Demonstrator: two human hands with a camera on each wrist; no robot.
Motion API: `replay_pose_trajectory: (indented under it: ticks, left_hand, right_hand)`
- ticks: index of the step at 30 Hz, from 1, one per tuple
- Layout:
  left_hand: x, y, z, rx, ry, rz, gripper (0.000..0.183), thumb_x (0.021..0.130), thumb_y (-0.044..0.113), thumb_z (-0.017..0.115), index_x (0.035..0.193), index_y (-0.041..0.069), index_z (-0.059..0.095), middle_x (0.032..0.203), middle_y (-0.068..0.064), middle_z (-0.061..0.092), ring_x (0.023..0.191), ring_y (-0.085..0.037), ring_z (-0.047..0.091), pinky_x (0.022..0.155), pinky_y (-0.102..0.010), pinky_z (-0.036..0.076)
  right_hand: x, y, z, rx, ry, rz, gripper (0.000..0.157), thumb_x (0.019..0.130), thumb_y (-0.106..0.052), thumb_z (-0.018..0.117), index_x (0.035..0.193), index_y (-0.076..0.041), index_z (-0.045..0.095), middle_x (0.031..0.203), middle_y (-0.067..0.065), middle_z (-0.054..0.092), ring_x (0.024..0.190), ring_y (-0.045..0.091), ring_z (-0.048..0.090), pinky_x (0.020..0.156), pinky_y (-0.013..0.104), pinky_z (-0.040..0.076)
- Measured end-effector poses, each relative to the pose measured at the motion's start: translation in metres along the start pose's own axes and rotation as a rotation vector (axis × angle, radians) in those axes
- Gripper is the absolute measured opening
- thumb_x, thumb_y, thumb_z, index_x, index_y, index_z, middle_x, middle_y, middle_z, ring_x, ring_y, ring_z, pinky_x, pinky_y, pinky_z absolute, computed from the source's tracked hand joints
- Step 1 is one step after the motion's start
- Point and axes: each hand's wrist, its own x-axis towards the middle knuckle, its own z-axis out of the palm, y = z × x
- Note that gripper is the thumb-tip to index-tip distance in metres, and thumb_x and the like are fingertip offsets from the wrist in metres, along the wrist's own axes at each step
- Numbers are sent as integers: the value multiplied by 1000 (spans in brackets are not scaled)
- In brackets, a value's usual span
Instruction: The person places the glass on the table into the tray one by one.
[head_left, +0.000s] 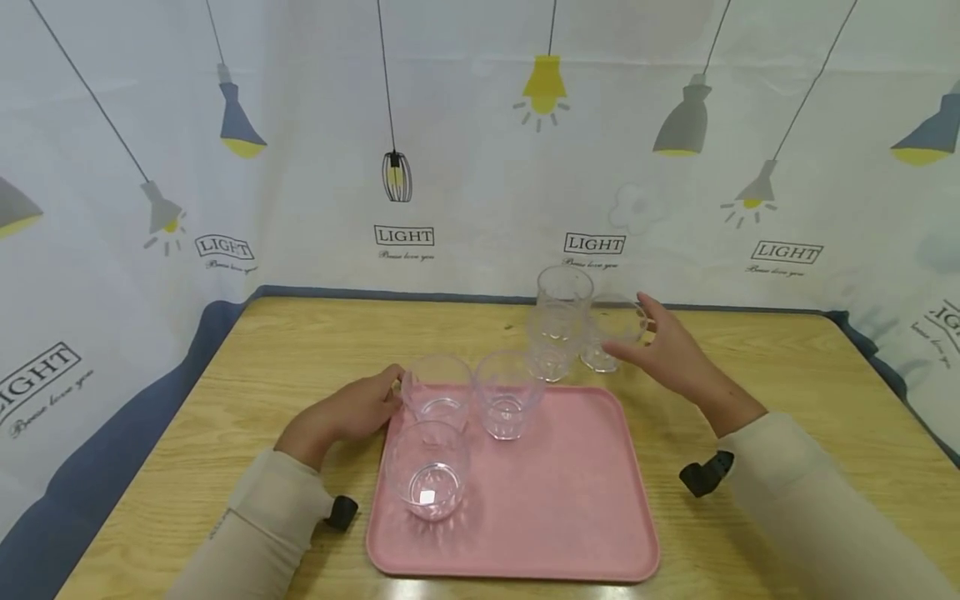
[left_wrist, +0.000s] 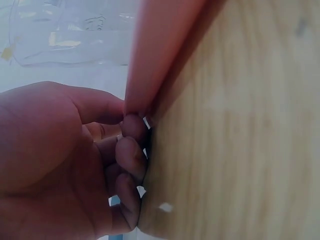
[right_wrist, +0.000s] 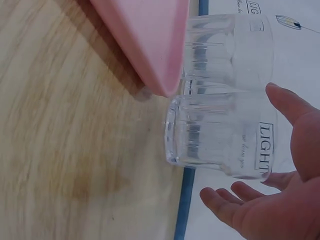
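Observation:
My left hand is at the far left corner of a pink tray. In the left wrist view its thumb and curled fingers pinch the tray's edge. Three clear drinking glasses stand upright on the tray's left half: a front one, one behind it and one to the right. My right hand reaches beyond the tray, thumb and fingers spread at either side of another clear glass. In the right wrist view this glass stands upright, the fingertips around its rim.
More clear glasses stand close to the left of that glass, just behind the tray. The wooden table ends at a dark blue border below a white cloth printed with lamps.

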Motion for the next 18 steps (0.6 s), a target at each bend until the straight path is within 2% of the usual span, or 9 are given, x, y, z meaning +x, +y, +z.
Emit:
replay_pose_trajectory:
  ticks: [3, 12, 18]
  left_hand:
    - [0, -1, -1, -1, 0, 5, 27, 105, 17, 42, 131, 11, 46, 82, -4, 55, 70, -17, 52, 70, -32, 44]
    - [2, -2, -1, -10, -7, -4, 27, 105, 17, 41, 131, 12, 46, 78, -2, 54, 65, -16, 49, 66, -31, 42]
    - [-1, -2, -3, -10, -3, -13, 27, 105, 18, 42, 131, 12, 47, 75, -2, 51, 64, -16, 47, 67, -32, 42]
  right_hand:
    - [5, 2, 3, 64, -20, 24, 111, 90, -51, 70, 161, -15, -7, 164, 24, 16, 147, 47, 24, 109, 64, 37]
    - [13, 11, 13, 207, -18, 80, 112, 90, -37, 74, 160, -13, -10, 160, 26, 26, 140, 44, 35, 105, 58, 42]
    - [18, 13, 21, 285, -34, 77, 108, 93, -30, 72, 159, -13, -11, 160, 27, 23, 145, 45, 32, 109, 58, 40]
